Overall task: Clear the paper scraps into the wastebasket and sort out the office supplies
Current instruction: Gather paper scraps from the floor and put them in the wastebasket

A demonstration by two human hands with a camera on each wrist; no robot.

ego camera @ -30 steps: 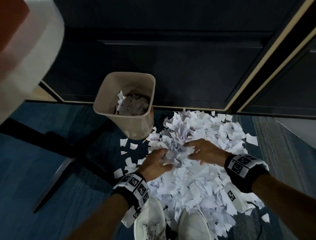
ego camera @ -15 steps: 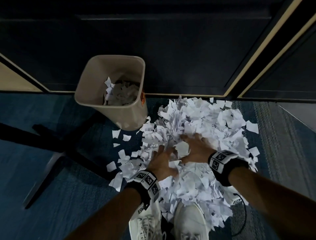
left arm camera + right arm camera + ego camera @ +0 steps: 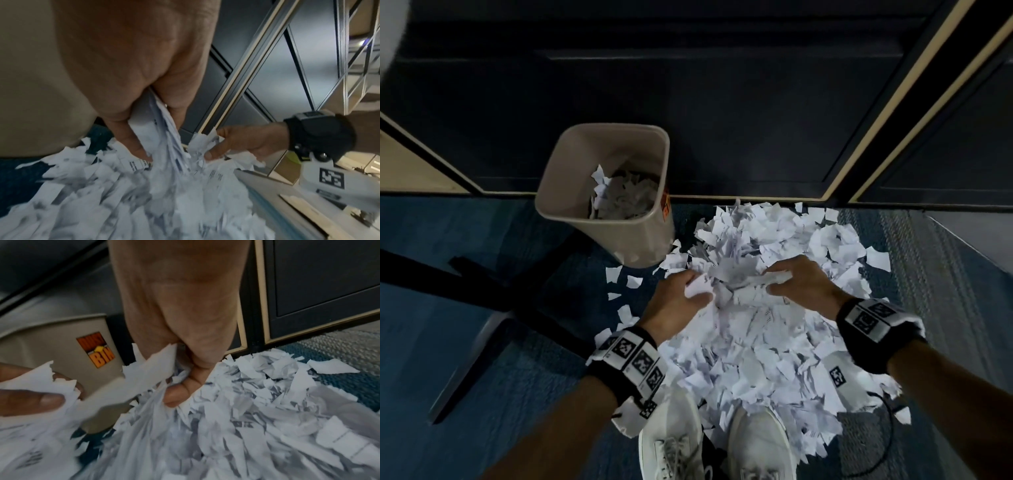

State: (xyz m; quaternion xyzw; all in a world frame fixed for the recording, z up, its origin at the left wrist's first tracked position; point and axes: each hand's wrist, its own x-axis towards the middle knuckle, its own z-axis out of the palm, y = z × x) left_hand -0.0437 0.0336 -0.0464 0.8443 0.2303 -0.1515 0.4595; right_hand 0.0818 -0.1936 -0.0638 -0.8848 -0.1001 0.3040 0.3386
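Note:
A big heap of torn white paper scraps (image 3: 763, 335) covers the blue carpet in front of my shoes. My left hand (image 3: 681, 294) grips a bunch of scraps (image 3: 164, 123) at the heap's far left. My right hand (image 3: 794, 281) grips another bunch (image 3: 156, 363) a little to the right, and the two hands face each other over the pile. The beige wastebasket (image 3: 571, 212) stands just left of the heap, tilted, with scraps (image 3: 623, 198) inside; its orange label (image 3: 96, 352) shows in the right wrist view. No office supplies are visible.
A dark cabinet front with a pale trim (image 3: 893, 109) runs behind the heap and basket. Black chair or table legs (image 3: 482, 281) cross the carpet on the left. My white shoes (image 3: 715, 445) stand at the heap's near edge. Loose scraps (image 3: 616, 274) lie beside the basket.
Both hands went from pressing flat into the heap to curling round bunches of scraps and drawing them together. The head view has shifted slightly.

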